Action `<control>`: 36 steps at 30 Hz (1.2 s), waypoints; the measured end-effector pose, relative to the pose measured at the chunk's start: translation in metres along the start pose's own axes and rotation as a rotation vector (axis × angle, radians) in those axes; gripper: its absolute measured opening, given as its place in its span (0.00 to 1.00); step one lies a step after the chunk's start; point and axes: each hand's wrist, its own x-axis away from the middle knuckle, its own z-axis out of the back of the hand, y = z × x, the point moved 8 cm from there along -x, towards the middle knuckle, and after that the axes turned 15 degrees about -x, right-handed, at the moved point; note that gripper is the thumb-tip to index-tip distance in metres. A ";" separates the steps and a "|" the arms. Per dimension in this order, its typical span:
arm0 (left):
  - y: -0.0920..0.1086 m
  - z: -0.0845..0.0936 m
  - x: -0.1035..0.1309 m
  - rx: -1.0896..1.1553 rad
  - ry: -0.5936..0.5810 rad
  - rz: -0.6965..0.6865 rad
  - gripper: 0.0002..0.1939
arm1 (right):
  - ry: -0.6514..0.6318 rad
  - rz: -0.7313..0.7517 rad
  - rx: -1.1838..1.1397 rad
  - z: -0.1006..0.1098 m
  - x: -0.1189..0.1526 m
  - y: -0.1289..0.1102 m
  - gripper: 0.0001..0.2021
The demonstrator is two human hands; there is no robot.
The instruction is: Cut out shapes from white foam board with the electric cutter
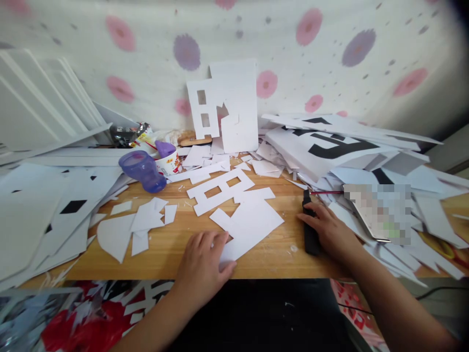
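Flat-palmed, my left hand (203, 261) presses the near corner of the white angular cut foam-board sheet (249, 222) on the light wooden tabletop (176, 244), fingers spread, nothing pinched. My right hand (330, 230) lies over the black slim utility knife (309, 230), fingers curled loosely on its handle; can't tell if it's actually clasped. Knife sits just right of the sheet. White cut-out letter piece (220, 188) lies behind it; purple translucent plastic cup (142, 170) tipped over at rear left.
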 end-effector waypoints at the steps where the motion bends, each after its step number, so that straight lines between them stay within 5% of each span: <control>1: 0.001 0.002 0.001 0.009 0.025 -0.028 0.22 | 0.002 0.003 -0.004 0.000 -0.001 0.000 0.25; 5: 0.005 0.013 0.003 0.038 0.197 -0.100 0.14 | 0.204 -0.006 -0.135 0.018 -0.002 -0.021 0.23; 8: 0.001 0.026 0.000 0.086 0.286 -0.037 0.10 | 0.374 -0.047 -0.490 0.026 0.002 -0.054 0.14; 10: -0.002 0.037 -0.003 0.131 0.333 0.017 0.08 | 0.264 -0.144 -0.867 0.005 -0.003 -0.079 0.06; 13: -0.005 0.050 -0.006 0.183 0.376 0.067 0.07 | -0.058 -0.506 -1.450 -0.049 -0.012 -0.114 0.14; 17: 0.000 0.059 -0.004 0.185 0.430 0.060 0.06 | 0.204 -0.745 -2.047 -0.067 -0.039 -0.134 0.22; 20: 0.002 0.057 0.000 0.169 0.422 0.038 0.07 | 0.484 -0.875 -2.183 -0.070 -0.056 -0.129 0.19; 22: -0.002 0.056 0.005 0.197 0.425 0.016 0.11 | 0.558 -0.945 -2.201 -0.071 -0.063 -0.124 0.16; 28: -0.058 0.062 0.017 0.368 0.723 0.156 0.12 | 0.404 -0.793 -2.275 -0.049 -0.093 -0.116 0.15; 29: -0.069 0.059 0.012 0.404 0.723 0.203 0.09 | 0.372 -0.762 -2.285 -0.044 -0.098 -0.116 0.15; 31: -0.084 0.040 -0.013 0.605 0.524 0.286 0.03 | 0.315 -0.681 -2.307 -0.031 -0.108 -0.116 0.16; 34: -0.078 0.012 -0.055 0.975 0.116 0.306 0.09 | 0.216 -0.548 -2.319 -0.018 -0.125 -0.117 0.19; 36: -0.070 0.016 -0.079 1.076 0.073 0.281 0.12 | 0.175 -0.499 -2.298 -0.017 -0.133 -0.115 0.18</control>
